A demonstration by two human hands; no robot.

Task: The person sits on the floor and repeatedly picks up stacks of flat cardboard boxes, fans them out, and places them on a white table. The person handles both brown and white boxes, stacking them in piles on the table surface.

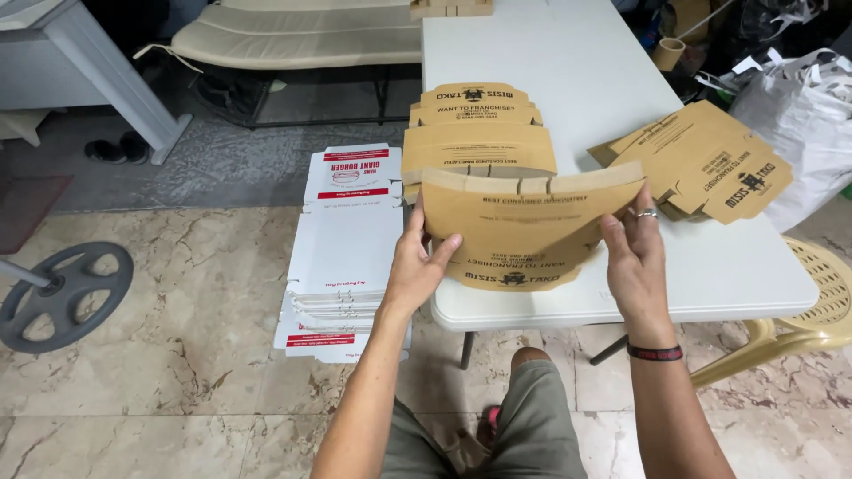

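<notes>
Both my hands hold one flat brown cardboard box blank (524, 217) with black print, raised and tilted above the near edge of the white table (745, 275). My left hand (419, 262) grips its left edge, thumb on the front. My right hand (635, 253), with a ring and a dark wristband, grips its right edge. Just behind it, a folded brown blank (477, 146) rests on the table with another under it. A pile of flat brown blanks (710, 164) lies fanned out to the right.
A stack of flat white boxes with red print (342, 257) lies on the marble floor left of the table. A cream plastic chair (812, 302) stands at right, a white plastic bag (799, 115) behind it. A grey weight plate (62, 293) lies at far left, a cushioned bench (302, 35) beyond.
</notes>
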